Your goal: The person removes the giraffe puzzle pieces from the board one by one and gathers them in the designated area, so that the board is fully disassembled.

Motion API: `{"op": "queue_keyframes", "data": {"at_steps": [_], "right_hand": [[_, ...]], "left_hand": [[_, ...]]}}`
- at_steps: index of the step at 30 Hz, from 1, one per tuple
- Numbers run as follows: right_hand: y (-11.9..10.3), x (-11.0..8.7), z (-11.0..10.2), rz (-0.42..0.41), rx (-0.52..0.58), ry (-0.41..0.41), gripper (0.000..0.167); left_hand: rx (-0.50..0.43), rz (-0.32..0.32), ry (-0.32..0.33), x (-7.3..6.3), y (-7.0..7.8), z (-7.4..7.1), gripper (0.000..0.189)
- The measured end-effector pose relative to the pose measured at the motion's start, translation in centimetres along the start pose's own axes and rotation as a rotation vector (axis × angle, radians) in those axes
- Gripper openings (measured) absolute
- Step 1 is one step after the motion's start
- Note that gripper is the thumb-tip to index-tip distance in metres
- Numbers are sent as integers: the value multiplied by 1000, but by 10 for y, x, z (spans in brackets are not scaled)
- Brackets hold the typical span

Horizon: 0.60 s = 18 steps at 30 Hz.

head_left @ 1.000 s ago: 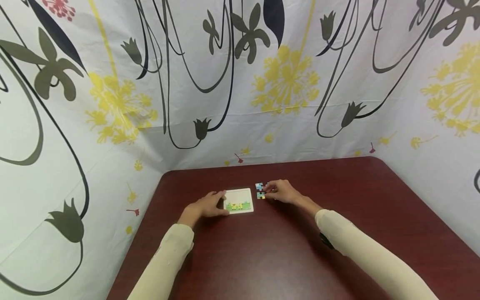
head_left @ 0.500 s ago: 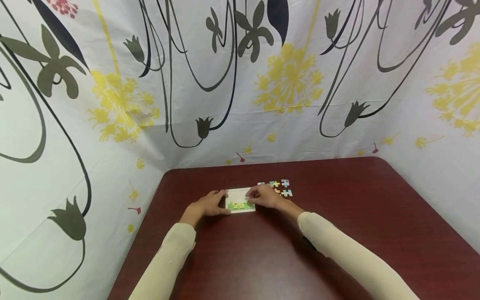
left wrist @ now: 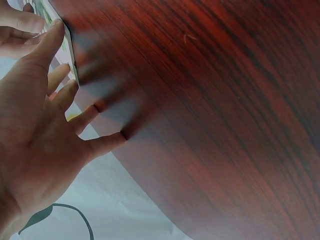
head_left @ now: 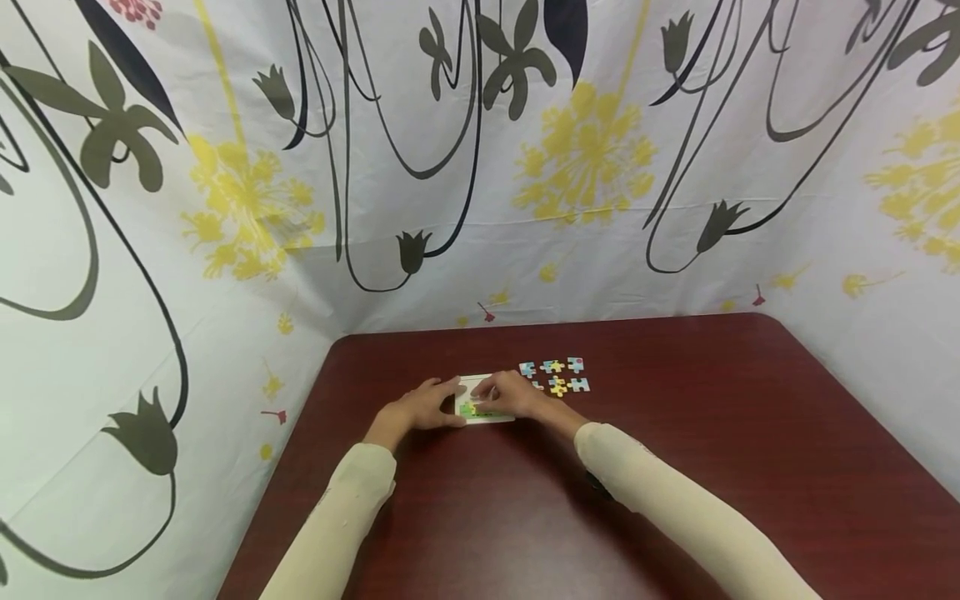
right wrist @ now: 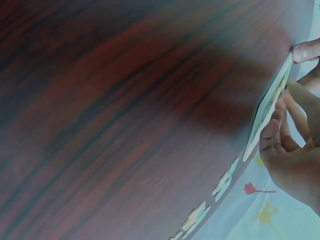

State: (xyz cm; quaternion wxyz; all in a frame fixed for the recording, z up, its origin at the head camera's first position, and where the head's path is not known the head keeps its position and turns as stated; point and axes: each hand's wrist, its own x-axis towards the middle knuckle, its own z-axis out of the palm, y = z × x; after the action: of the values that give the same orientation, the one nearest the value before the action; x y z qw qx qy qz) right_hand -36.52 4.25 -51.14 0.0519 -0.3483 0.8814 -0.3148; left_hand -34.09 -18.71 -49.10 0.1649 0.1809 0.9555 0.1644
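A small white puzzle tray point(head_left: 491, 421) lies on the table, green and yellow jigsaw pieces point(head_left: 468, 410) along its near side. My left hand point(head_left: 418, 407) spans the tray's left side, thumb at the near corner. In the left wrist view its fingers are spread and fairly straight, two at the tray's edge point(left wrist: 75, 67) and the others on the tabletop. My right hand point(head_left: 516, 393) is over the tray's right half. Its thumb and index finger pinch a jigsaw piece, mostly hidden by the fingers, close over the laid pieces.
Several loose jigsaw pieces point(head_left: 553, 366) lie in two rows just right of the tray. The dark red wooden table point(head_left: 480, 517) meets a white patterned cloth point(head_left: 465, 275) at the back and sides.
My right hand has moved left from the loose pieces to the tray, then a little further left over it, uncovering the loose pieces. The left hand has stayed at the tray's side.
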Motion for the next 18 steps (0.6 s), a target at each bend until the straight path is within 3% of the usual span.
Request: {"op": "queue_keyframes", "data": {"at_steps": [9, 18], "right_hand": [[-5, 4, 2, -26, -48, -74, 32], [-5, 8, 1, -15, -35, -95, 29]], "left_hand": [[6, 48, -13, -2, 1, -2, 72], [1, 48, -20, -2, 2, -4, 73]]}}
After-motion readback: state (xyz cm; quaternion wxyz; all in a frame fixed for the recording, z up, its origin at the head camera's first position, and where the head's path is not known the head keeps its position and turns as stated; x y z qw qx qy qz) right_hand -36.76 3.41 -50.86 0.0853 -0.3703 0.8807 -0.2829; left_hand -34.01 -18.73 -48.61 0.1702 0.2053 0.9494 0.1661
